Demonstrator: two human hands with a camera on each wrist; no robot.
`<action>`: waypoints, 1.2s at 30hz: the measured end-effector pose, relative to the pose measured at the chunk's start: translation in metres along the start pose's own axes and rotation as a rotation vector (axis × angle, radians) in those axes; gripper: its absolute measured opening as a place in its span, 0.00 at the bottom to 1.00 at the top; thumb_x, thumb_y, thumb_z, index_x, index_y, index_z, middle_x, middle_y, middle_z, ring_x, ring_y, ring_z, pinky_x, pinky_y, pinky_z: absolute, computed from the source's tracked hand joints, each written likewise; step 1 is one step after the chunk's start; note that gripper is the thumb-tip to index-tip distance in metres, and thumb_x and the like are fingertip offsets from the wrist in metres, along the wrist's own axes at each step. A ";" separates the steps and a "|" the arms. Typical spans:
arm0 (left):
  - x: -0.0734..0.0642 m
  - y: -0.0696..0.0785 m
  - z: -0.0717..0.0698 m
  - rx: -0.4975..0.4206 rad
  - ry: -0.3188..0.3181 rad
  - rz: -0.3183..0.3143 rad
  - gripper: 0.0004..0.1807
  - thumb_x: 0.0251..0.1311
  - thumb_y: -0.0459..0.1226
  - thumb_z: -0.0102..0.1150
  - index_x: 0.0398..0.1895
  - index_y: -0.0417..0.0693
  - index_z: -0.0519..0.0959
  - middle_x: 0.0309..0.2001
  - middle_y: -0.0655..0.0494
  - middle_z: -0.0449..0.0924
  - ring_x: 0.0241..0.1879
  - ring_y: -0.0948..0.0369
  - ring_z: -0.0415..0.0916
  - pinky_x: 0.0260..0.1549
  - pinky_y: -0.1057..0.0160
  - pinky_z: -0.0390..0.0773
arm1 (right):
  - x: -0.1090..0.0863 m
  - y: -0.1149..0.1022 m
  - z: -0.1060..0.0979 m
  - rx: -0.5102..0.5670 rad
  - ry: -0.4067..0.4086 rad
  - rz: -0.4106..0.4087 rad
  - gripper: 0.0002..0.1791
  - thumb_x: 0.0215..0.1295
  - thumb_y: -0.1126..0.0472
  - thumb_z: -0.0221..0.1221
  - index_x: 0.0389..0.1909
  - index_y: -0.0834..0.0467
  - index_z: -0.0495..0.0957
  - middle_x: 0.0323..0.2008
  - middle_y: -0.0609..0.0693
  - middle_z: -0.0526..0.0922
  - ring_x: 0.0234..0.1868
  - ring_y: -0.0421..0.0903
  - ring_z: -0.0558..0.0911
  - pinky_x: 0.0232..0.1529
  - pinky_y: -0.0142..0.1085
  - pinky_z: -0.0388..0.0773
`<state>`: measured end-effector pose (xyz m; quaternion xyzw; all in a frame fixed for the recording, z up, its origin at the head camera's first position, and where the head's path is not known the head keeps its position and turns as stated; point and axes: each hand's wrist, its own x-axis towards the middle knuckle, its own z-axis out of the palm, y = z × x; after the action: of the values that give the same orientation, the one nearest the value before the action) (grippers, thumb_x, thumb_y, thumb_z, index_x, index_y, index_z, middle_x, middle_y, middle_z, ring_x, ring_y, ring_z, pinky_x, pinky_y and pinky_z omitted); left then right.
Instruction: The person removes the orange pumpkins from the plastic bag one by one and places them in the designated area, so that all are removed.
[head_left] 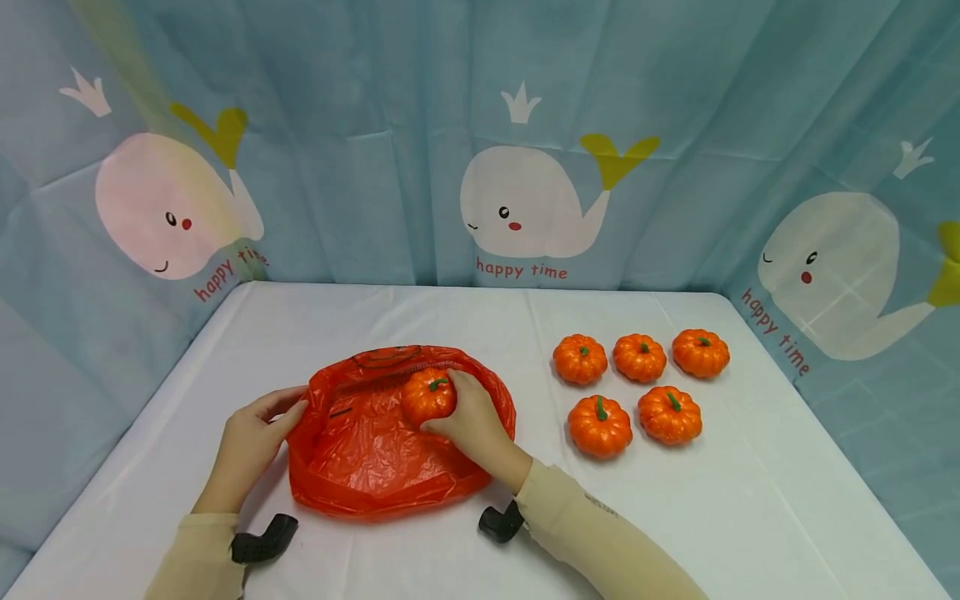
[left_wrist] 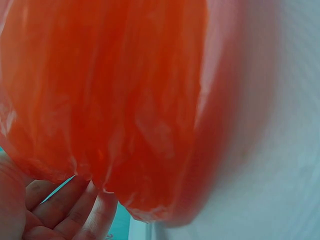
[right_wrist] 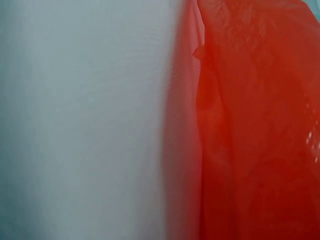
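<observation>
A red plastic bag [head_left: 375, 467] lies on the table with its mouth spread wide. At its left edge my left hand [head_left: 251, 437] pinches the rim between thumb and fingers; in the left wrist view the fingers [left_wrist: 75, 210] show beneath the bag's crinkled side [left_wrist: 125, 100]. My right hand [head_left: 476, 421] reaches over the right rim into the mouth and grips a small orange pumpkin [head_left: 426, 397] with a green stem. The red film [right_wrist: 260, 125] fills the right side of the right wrist view, where the right hand is out of sight.
Several more small pumpkins [head_left: 600, 427] stand in two rows on the white table [head_left: 757, 517], right of the bag. A blue curtain [head_left: 420, 167] printed with whales hangs behind the table and at its sides. Black wrist-worn pieces [head_left: 266, 540] stick out by both sleeves.
</observation>
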<state>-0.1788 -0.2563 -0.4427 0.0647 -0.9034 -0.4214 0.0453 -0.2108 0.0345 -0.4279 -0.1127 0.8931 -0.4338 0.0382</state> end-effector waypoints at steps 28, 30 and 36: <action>0.000 0.001 -0.001 -0.011 -0.003 -0.019 0.30 0.71 0.55 0.50 0.65 0.43 0.75 0.61 0.36 0.77 0.60 0.42 0.72 0.40 0.75 0.83 | -0.002 -0.001 -0.003 0.069 0.032 0.003 0.45 0.52 0.56 0.75 0.70 0.64 0.66 0.67 0.58 0.73 0.67 0.56 0.73 0.66 0.51 0.74; 0.000 0.002 -0.002 -0.016 -0.001 -0.019 0.30 0.71 0.55 0.50 0.65 0.42 0.75 0.61 0.36 0.77 0.60 0.43 0.73 0.38 0.80 0.80 | -0.003 -0.002 -0.006 0.077 0.030 0.013 0.45 0.53 0.55 0.75 0.70 0.62 0.66 0.68 0.58 0.72 0.67 0.56 0.73 0.66 0.51 0.75; -0.001 0.001 -0.001 -0.041 -0.001 -0.016 0.30 0.71 0.54 0.50 0.65 0.41 0.75 0.61 0.35 0.76 0.58 0.44 0.73 0.35 0.83 0.74 | -0.011 -0.002 -0.016 0.101 0.031 0.031 0.45 0.53 0.53 0.74 0.70 0.61 0.66 0.67 0.56 0.73 0.66 0.55 0.74 0.65 0.51 0.75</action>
<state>-0.1778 -0.2559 -0.4411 0.0710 -0.8940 -0.4403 0.0430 -0.2030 0.0483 -0.4169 -0.0900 0.8722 -0.4794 0.0369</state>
